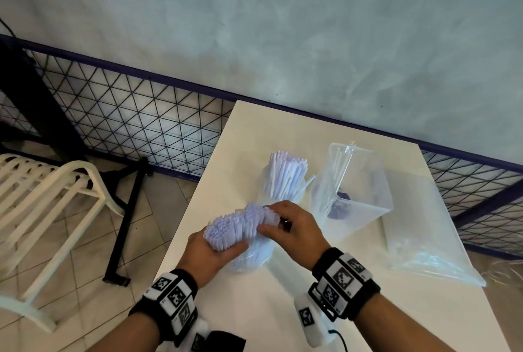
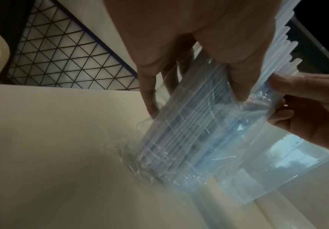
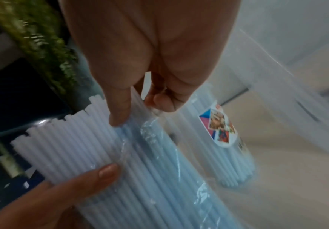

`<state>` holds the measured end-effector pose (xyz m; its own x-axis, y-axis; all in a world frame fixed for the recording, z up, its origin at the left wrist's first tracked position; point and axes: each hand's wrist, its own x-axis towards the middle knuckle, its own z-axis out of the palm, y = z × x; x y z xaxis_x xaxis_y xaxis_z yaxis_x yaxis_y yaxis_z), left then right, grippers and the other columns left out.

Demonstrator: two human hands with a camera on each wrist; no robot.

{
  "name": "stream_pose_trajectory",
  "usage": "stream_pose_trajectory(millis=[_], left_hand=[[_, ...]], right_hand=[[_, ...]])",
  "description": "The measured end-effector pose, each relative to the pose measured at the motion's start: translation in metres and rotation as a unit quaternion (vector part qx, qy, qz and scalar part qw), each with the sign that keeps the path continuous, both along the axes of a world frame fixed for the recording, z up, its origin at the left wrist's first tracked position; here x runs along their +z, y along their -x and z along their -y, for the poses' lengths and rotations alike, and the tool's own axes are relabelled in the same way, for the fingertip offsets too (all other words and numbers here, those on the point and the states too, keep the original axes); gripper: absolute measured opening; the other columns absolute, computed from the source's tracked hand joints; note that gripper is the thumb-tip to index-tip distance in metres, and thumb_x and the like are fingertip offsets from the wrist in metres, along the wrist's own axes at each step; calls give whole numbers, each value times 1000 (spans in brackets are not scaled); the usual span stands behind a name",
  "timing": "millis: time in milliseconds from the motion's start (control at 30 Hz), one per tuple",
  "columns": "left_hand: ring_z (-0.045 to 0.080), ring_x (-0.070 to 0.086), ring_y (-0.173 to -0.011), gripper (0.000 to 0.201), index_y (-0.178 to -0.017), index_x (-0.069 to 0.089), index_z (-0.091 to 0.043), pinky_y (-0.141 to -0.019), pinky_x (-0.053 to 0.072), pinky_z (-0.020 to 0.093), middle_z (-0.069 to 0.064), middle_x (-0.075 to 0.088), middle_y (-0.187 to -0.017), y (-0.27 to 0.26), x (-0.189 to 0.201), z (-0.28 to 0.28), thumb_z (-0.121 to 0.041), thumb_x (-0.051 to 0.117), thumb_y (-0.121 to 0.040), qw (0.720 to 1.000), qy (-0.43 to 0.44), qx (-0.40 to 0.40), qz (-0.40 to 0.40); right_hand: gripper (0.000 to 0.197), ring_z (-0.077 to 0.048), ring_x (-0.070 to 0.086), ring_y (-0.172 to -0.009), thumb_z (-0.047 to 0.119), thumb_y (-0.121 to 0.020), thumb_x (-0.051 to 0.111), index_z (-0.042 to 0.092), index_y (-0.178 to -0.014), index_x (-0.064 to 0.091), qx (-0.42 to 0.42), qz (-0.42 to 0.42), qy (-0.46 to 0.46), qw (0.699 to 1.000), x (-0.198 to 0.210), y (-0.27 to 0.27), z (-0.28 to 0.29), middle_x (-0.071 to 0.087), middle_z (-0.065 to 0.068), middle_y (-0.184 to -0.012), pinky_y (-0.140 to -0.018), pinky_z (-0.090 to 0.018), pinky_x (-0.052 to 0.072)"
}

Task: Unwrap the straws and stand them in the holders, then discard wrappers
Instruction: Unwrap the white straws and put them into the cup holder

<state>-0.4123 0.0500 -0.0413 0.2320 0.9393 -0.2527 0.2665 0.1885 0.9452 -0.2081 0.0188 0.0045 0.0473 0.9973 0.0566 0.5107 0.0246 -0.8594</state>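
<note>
A thick bundle of white straws (image 1: pixel 240 224) stands slanted on the white table (image 1: pixel 263 317), its lower part still in a clear plastic wrapper (image 2: pixel 195 139). My left hand (image 1: pixel 223 247) grips the bundle from the left, thumb across the straws (image 3: pixel 65 147). My right hand (image 1: pixel 271 224) pinches the wrapper's upper rim (image 3: pixel 134 124) between thumb and fingers. Behind them a round clear holder (image 1: pixel 285 182) is full of upright white straws and carries a coloured label (image 3: pixel 218 127). A clear angular holder (image 1: pixel 353 190) stands to its right with a few thin straws inside.
A large clear plastic bag (image 1: pixel 424 238) lies flat at the table's right side. The table's left edge is close to my left wrist. A white chair (image 1: pixel 42 196) and a black wire-mesh fence (image 1: pixel 141 125) stand to the left, on and above the tiled floor.
</note>
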Motion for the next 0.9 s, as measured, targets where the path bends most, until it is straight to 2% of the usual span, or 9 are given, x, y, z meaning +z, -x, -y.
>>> stream_pose_trajectory(millis=[100,167,333,400,500,633,733,833,900], left_hand=[[-4,70,-77,34,-86,68,-31,-70,51,15,-11,74,-85,0,1,0,-26,91,-62,1000,-1,3,-6],[0,69,-79,35,-86,65,-32,-71,50,17,-10,72,-87,0,1,2,-27,91,-62,1000,-1,0,-20],[7,68,-86,37,-85,62,-33,-79,52,26,-9,70,-90,-2,-2,5,-29,91,-62,999,0,-6,-32],[9,69,-88,38,-88,62,-34,-80,53,27,-8,71,-92,-2,-3,5,-32,90,-62,999,2,-9,-31],[7,68,-87,38,-89,62,-35,-76,52,22,-10,71,-92,-2,-2,6,-34,90,-62,999,2,-15,-32],[-2,68,-79,35,-86,63,-35,-67,48,12,-11,71,-86,-3,1,8,-33,89,-63,1000,3,-11,-29],[-8,67,-73,33,-86,64,-33,-63,47,8,-10,72,-84,-3,2,9,-31,89,-64,999,4,-11,-30],[-3,67,-72,31,-86,64,-30,-60,45,6,-9,71,-84,-3,3,9,-28,88,-66,999,4,-10,-34],[0,66,-75,31,-87,64,-29,-60,45,8,-9,70,-84,-4,3,8,-28,87,-67,999,4,-10,-38]], right_hand=[[25,-7,51,-72,23,-87,74,18,-111,71,37,63,-66,995,3,-2,0,61,9,-97,-71,-9,39],[25,-4,51,-74,26,-90,70,18,-114,70,39,87,-71,993,-3,-2,2,64,10,-98,-72,-8,37],[22,-12,54,-74,29,-87,71,25,-108,71,-17,32,-27,999,-20,1,10,68,15,-93,-67,-16,42],[18,-10,52,-73,26,-86,75,25,-104,72,-23,32,-18,999,-19,-1,9,67,14,-90,-66,-14,40],[14,-3,51,-72,28,-87,72,21,-99,72,-14,74,-40,996,-13,-3,6,63,20,-83,-66,-10,37],[9,-8,51,-67,22,-86,73,14,-90,71,-31,56,-58,996,-6,1,7,66,6,-78,-63,-12,39],[6,-11,51,-63,17,-86,73,14,-89,70,-52,26,-60,996,-3,6,9,66,3,-75,-60,-15,40],[6,-7,45,-54,13,-90,68,10,-91,63,-57,3,-58,997,5,8,7,61,0,-68,-56,-9,35],[10,-7,41,-51,15,-90,68,11,-94,59,-54,-3,-45,998,8,7,4,58,-5,-66,-54,-11,34]])
